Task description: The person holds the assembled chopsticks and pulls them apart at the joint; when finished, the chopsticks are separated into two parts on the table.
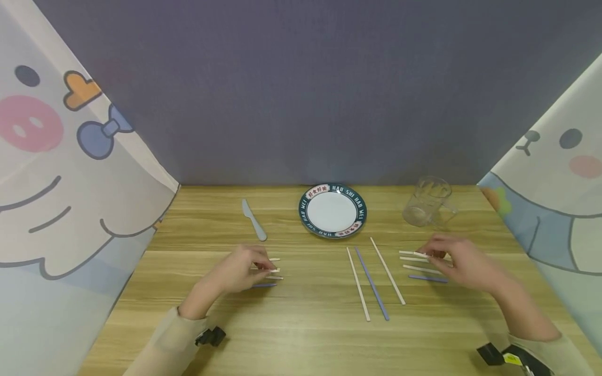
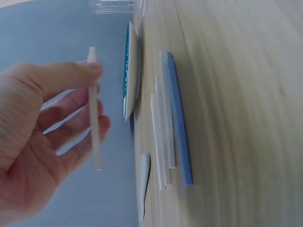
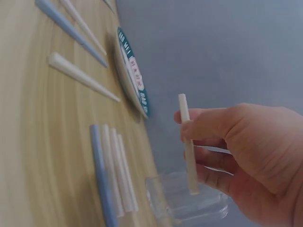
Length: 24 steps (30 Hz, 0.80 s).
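Note:
My left hand (image 1: 240, 270) pinches a short white stick (image 2: 95, 132) between thumb and fingers, raised over the left side of the table. Below it lie several more short white sticks (image 2: 163, 137) and one short blue stick (image 2: 178, 123), side by side. On the right, my right hand (image 1: 467, 263) holds another short white stick (image 3: 190, 158) by thumb and fingertips. Under that hand rests a similar row, with white sticks (image 3: 124, 175) and a blue stick (image 3: 101, 170) nearest me.
Between the hands lie two long white sticks (image 1: 358, 284) and a long blue stick (image 1: 372, 283). A green-rimmed plate (image 1: 332, 232) stands at the back centre, a knife (image 1: 254, 220) to its left. A clear glass mug (image 1: 425, 203) is behind my right hand.

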Motion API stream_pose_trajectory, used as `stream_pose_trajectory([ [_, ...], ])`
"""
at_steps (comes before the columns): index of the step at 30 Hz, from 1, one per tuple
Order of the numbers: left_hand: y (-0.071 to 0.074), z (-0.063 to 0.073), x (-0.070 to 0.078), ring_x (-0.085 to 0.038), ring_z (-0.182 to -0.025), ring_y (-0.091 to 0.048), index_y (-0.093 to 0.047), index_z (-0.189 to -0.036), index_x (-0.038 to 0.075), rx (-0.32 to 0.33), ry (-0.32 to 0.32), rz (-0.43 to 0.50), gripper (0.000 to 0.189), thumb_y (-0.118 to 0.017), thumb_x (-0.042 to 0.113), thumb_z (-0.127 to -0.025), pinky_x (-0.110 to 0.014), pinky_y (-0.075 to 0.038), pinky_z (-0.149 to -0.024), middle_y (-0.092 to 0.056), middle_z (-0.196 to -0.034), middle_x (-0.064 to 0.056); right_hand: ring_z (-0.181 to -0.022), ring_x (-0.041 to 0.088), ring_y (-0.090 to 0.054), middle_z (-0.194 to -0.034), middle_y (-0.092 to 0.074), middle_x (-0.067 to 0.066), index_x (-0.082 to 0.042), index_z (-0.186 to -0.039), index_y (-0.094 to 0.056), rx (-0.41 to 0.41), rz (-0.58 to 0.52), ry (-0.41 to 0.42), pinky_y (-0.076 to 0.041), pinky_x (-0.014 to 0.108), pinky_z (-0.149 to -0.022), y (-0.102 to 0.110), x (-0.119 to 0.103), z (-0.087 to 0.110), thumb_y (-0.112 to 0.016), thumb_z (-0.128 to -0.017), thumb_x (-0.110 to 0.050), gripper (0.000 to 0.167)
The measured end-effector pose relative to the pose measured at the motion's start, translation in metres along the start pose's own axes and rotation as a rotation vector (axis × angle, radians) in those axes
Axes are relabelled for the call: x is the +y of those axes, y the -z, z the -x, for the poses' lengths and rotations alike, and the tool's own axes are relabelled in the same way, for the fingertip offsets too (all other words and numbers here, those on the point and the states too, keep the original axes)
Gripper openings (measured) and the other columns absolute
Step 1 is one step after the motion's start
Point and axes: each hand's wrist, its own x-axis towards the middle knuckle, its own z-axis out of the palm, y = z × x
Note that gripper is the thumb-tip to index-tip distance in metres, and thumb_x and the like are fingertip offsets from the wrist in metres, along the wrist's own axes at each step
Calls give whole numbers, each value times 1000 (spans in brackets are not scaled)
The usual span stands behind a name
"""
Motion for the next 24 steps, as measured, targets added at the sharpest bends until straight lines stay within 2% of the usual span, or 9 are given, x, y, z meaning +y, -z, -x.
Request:
stream_pose_trajectory([
  [4,-3,4,0,4,-78,-62,-85,-95,13,-86,30,19,8,-84,7,-91,-17,-57,-69,-73,-86,9,-77,-10,-54,-90,-69,-16,-20,-100,-77,-21,-1,-10,-50,19,-60,-5,5,8,-86,-77,8,37],
  [8,-5,7,1,6,-75,-59,-85,-92,13,-133,52,20,6,-85,8,-90,-16,-55,-66,-74,-84,9,-79,-10,-56,-88,-68,-18,-21,-97,-77,-49,-23,-8,-51,18,-62,-10,10,16,-88,-75,7,37],
  [19,-11,11,2,8,-70,-56,-82,-85,15,-194,100,9,12,-87,5,-86,-15,-51,-63,-76,-82,9,-79,-8,-56,-88,-68,-17,-24,-94,-77,-140,-122,-59,-51,20,-62,-19,13,27,-88,-78,4,35],
  [24,-12,11,2,8,-68,-56,-82,-83,15,-201,112,12,12,-88,4,-85,-15,-51,-63,-75,-80,10,-77,-10,-55,-87,-67,-19,-26,-92,-76,-183,-111,-96,-50,21,-60,-22,13,30,-89,-80,-1,31],
])
